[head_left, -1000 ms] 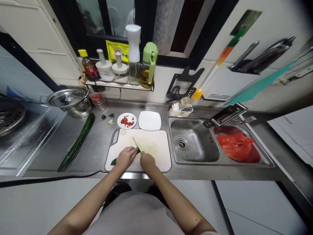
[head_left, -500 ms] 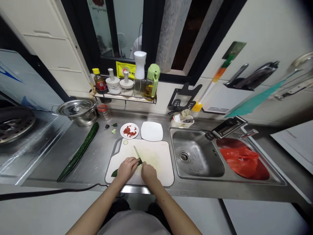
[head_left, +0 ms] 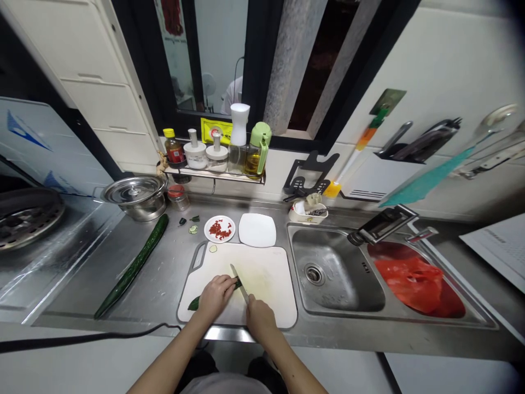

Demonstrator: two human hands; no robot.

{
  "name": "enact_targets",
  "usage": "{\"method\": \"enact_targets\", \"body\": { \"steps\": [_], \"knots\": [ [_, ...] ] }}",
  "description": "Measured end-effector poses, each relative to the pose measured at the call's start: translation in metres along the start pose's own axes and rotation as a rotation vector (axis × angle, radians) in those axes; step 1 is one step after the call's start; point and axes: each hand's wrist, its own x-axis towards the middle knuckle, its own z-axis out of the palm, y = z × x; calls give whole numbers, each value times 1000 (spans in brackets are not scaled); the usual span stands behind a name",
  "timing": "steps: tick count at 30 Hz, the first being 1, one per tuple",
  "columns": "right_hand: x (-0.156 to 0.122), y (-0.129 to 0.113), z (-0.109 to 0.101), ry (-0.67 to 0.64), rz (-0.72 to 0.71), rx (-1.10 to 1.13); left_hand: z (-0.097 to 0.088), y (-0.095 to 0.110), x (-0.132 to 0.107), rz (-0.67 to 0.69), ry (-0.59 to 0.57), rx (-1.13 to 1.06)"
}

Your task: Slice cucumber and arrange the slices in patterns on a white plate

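My left hand [head_left: 216, 295] presses down on a length of cucumber lying on the white cutting board [head_left: 268, 273]. Its dark green end [head_left: 194, 303] sticks out to the left of the hand, and a small part shows by the fingertips. The handle of a knife [head_left: 239, 283] is wrapped in my right hand [head_left: 261, 318]. The blade points away from me and slants left, right beside the cucumber and the left fingertips. A pale cucumber slice [head_left: 213, 248] rests near the board's upper left corner.
A whole cucumber [head_left: 133, 268] lies left of the board. Behind stand a plate [head_left: 210, 236] of chopped red pieces and a white square plate [head_left: 257, 230]. A sink [head_left: 336, 268] is on the right, a lidded steel pot [head_left: 143, 207] at the back left, with small cucumber scraps [head_left: 193, 230] near it.
My right hand has drawn the knife a little toward me and to the right. My left hand stays on the cucumber. The whole view has shifted, so the scene sits lower.
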Motion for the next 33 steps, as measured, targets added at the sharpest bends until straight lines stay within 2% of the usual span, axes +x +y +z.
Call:
{"method": "enact_targets", "body": {
  "steps": [9,19,33],
  "knots": [
    [0,-2,-5,-8,-2,18,-2,2,1,-10,-11,5],
    [5,-3,0,-5,0,13,-1,2,0,-6,8,2],
    [30,-20,-13,20,-13,43,-6,6,1,-5,-9,22]
  ]
}}
